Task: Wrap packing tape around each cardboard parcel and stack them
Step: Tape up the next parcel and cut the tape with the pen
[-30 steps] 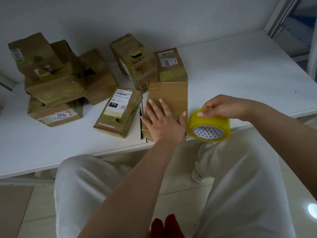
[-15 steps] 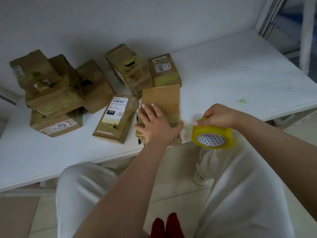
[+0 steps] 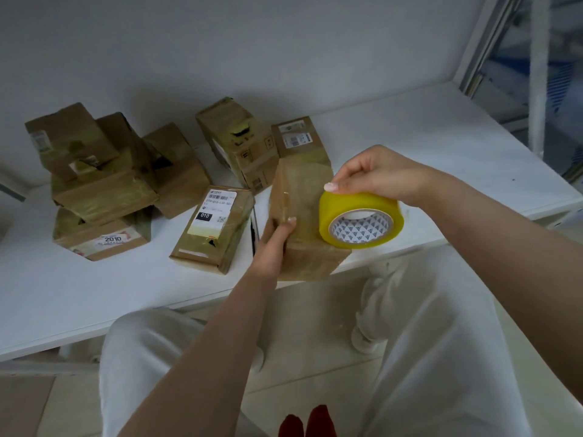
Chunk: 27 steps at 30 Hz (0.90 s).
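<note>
Parcel (image 3: pixel 303 212) tilted at my table (image 3: pixel 94 294) edge, my left hand (image 3: pixel 274 241) gripping its side, right hand (image 3: pixel 375 175) pinching tape roll (image 3: pixel 359 220) against it.

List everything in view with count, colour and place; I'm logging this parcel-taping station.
held parcel: one, brown, tipped up at the table's front edge
tape roll: one, yellow, against the held parcel
labelled parcel: one, brown, flat, left of the held parcel
other parcels: several, brown, piled and standing at the back
table: one, white
left hand: grips the held parcel's left side
right hand: pinches the tape roll from above
</note>
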### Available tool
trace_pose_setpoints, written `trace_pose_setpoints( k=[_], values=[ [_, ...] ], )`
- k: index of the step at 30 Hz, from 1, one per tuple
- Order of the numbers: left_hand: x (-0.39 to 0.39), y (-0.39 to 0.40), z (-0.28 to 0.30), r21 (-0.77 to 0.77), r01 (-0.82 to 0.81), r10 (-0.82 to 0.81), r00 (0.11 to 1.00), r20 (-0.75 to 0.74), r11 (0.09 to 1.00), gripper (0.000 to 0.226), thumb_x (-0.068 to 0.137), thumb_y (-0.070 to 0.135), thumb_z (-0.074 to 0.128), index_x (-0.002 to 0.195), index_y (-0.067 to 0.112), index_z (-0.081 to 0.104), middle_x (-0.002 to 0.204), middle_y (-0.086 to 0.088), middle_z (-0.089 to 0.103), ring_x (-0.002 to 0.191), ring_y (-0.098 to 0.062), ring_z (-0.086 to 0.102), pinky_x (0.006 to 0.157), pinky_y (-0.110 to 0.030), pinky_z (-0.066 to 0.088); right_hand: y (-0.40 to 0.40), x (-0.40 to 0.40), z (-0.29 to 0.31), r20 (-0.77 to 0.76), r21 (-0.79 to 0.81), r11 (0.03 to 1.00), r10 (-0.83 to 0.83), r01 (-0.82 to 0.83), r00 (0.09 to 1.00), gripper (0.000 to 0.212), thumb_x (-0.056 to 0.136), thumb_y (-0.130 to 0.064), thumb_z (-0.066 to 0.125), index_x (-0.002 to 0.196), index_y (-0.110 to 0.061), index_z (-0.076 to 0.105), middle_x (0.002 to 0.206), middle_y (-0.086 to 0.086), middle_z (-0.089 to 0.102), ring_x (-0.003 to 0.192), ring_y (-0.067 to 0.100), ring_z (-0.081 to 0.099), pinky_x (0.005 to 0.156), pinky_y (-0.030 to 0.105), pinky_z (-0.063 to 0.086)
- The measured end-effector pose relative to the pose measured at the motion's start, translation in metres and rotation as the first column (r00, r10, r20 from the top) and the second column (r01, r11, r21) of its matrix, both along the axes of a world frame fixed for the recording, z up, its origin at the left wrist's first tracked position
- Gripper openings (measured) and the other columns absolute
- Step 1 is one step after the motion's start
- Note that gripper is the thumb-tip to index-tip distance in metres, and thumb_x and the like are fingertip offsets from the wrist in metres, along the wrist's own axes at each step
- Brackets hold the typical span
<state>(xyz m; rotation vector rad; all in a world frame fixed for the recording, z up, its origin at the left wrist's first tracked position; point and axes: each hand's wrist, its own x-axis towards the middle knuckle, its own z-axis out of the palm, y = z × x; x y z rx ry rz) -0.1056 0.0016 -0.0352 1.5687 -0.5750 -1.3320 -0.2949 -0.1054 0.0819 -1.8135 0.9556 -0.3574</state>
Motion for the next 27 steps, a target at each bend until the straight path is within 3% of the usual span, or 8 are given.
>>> trace_pose_setpoints(
  k=[5,8,10,13,17,19,22,27],
  values=[
    [0.015,0.016,0.002,-0.063,0.094,-0.098,0.994,-0.057,0.994,0.078,0.077,0.059,0.066,0.145,0.032,0.042,0.142,0.003,0.054,0.124,-0.016,0.056,0.108,-0.042,0.043,0.008,0.036,0.012,-0.121,-0.09,0.994,0.046,-0.057,0.992,0.037,0.074,-0.048,0.077,0.088,-0.014,0.077,0.083,0.002,0.074,0.078,0.013,0.069,0.071,0.028,0.055],
    [0.034,0.026,0.016,-0.226,0.172,-0.107,0.956,0.273,0.959,0.086,0.079,0.065,0.063,0.152,0.038,0.026,0.155,0.011,0.034,0.142,-0.012,0.034,0.115,-0.043,0.033,0.013,0.056,0.015,-0.161,-0.12,0.989,0.068,-0.088,0.985,0.038,0.077,-0.048,0.076,0.088,-0.012,0.076,0.078,-0.002,0.07,0.072,0.006,0.064,0.064,0.023,0.048],
    [0.039,0.025,0.026,-0.307,0.384,-0.212,0.856,0.471,0.871,0.105,0.07,0.063,0.072,0.154,0.035,0.016,0.158,0.009,0.026,0.145,-0.008,0.025,0.115,-0.038,0.031,0.015,0.066,0.015,-0.202,-0.138,0.983,0.09,-0.12,0.975,0.038,0.078,-0.05,0.074,0.089,-0.014,0.075,0.076,-0.007,0.067,0.07,0.004,0.061,0.06,0.021,0.045],
    [0.027,0.011,0.026,-0.175,0.529,-0.313,0.702,0.64,0.83,0.133,0.049,0.065,0.085,0.152,0.035,0.008,0.158,0.0,0.023,0.147,-0.017,0.022,0.116,-0.043,0.031,0.017,0.073,0.019,-0.261,-0.121,0.979,0.126,-0.162,0.957,0.041,0.079,-0.055,0.071,0.092,-0.016,0.074,0.079,-0.006,0.068,0.07,0.005,0.062,0.059,0.021,0.045],
    [0.018,0.004,0.009,0.043,0.501,-0.277,0.404,0.872,0.865,0.148,0.036,0.094,0.057,0.156,0.023,0.007,0.163,0.009,0.0,0.149,-0.013,-0.016,0.121,-0.049,0.015,0.014,0.059,0.021,-0.273,-0.037,0.987,0.143,-0.159,0.951,0.062,0.07,-0.066,0.067,0.089,-0.007,0.071,0.079,0.003,0.071,0.075,0.019,0.068,0.07,0.032,0.052],
    [0.017,0.005,0.011,0.074,0.462,-0.284,0.404,0.87,0.884,0.149,0.037,0.087,0.061,0.156,0.022,0.0,0.164,0.007,0.0,0.148,-0.011,-0.015,0.121,-0.05,0.012,0.011,0.05,0.021,-0.258,-0.015,0.99,0.131,-0.14,0.957,0.075,0.06,-0.07,0.067,0.089,-0.001,0.07,0.08,0.01,0.072,0.077,0.027,0.069,0.075,0.037,0.055],
    [0.017,0.01,0.02,0.141,0.417,-0.312,0.378,0.872,0.898,0.146,0.047,0.074,0.074,0.155,0.022,-0.009,0.164,0.0,-0.004,0.149,-0.012,-0.011,0.12,-0.05,0.01,0.003,0.033,0.019,-0.404,-0.129,0.98,0.086,-0.15,0.911,0.059,0.07,-0.064,0.072,0.066,-0.006,0.062,0.06,0.006,0.057,0.058,0.021,0.055,0.06,0.03,0.043],
    [0.013,0.012,0.027,0.22,0.451,-0.365,0.262,0.893,0.865,0.133,0.062,0.068,0.072,0.154,0.02,-0.011,0.163,0.003,-0.009,0.149,-0.014,-0.013,0.119,-0.048,0.006,-0.006,0.0,-0.018,-0.621,-0.184,0.976,-0.022,-0.118,0.784,0.051,0.078,-0.064,0.066,0.069,-0.014,0.069,0.072,0.004,0.065,0.071,0.021,0.063,0.067,0.032,0.048]
  ],
)
